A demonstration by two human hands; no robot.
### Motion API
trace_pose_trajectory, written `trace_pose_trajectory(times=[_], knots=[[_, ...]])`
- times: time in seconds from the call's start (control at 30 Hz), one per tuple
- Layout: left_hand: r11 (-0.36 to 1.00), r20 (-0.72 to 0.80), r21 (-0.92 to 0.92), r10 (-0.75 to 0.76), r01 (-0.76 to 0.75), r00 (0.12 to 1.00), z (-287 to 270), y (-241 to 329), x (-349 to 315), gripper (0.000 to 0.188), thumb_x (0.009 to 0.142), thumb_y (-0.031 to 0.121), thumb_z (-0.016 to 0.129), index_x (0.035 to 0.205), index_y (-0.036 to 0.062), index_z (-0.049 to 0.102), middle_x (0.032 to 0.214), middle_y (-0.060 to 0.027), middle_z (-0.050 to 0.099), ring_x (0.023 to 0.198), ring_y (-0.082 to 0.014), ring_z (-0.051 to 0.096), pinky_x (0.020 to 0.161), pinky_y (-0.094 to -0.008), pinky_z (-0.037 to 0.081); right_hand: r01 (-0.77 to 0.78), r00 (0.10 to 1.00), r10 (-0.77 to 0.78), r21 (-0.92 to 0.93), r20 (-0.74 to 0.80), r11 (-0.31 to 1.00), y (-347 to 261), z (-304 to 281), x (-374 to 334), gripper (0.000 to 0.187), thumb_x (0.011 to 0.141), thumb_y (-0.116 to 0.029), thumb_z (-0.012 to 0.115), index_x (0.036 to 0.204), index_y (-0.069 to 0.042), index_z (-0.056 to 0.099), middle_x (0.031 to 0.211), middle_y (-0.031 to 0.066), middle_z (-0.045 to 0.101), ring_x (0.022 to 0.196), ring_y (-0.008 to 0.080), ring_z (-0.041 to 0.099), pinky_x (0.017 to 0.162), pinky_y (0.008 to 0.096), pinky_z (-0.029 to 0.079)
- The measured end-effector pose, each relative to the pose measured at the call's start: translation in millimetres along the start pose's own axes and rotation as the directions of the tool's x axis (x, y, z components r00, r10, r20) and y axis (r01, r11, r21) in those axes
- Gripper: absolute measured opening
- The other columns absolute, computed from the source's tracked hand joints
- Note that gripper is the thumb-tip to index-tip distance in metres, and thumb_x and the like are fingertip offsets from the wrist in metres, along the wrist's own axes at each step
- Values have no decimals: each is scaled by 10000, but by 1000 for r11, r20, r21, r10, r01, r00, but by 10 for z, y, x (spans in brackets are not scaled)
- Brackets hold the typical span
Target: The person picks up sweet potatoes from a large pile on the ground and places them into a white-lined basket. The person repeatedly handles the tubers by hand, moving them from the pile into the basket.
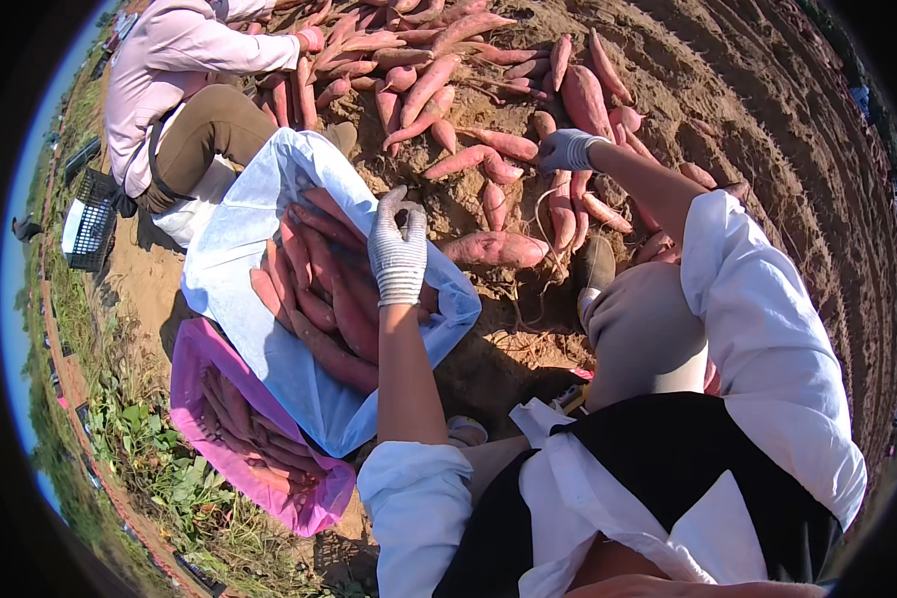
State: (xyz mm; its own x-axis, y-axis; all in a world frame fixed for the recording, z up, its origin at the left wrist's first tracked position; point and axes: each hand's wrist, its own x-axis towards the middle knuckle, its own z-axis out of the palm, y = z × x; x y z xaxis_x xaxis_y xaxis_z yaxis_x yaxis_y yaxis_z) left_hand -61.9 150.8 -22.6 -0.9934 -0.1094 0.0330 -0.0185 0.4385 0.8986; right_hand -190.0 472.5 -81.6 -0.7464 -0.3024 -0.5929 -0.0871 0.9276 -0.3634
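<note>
My left hand (399, 249), in a pale knitted glove with dirty fingertips, hovers over the right rim of a crate lined with white sheeting (231, 261). Its thumb and forefinger are curved apart with nothing between them. Large reddish sweet potatoes (339, 317) fill the lined crate. To the right, my right hand (570, 151), gloved the same way, reaches down onto the heap, its fingers over the upper end of a long sweet potato (561, 211). The undersides of those fingers are hidden, so a grip cannot be made out. One thick sweet potato (496, 249) lies between my hands.
A pink-lined container (191, 384) of smaller sweet potatoes adjoins the white-lined one. A co-worker in a pink top (174, 60) sits at the upper left, a gloved hand on the heap (429, 85). Behind them stands a dark plastic crate (92, 219). Furrowed soil (767, 130) stretches right.
</note>
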Motion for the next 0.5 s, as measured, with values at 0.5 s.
trace_pose_trajectory(times=[0.5], knots=[[656,239,702,149,-277,959,410,-168,173,210,749,183,673,948,118,654,851,-73,627,793,-269,603,723,-382,480,-73,947,53,-50,-318,996,447,791,1512,611,636,-385,771,1104,-47,568,1059,201,603,1004,355,594,882,435,468]])
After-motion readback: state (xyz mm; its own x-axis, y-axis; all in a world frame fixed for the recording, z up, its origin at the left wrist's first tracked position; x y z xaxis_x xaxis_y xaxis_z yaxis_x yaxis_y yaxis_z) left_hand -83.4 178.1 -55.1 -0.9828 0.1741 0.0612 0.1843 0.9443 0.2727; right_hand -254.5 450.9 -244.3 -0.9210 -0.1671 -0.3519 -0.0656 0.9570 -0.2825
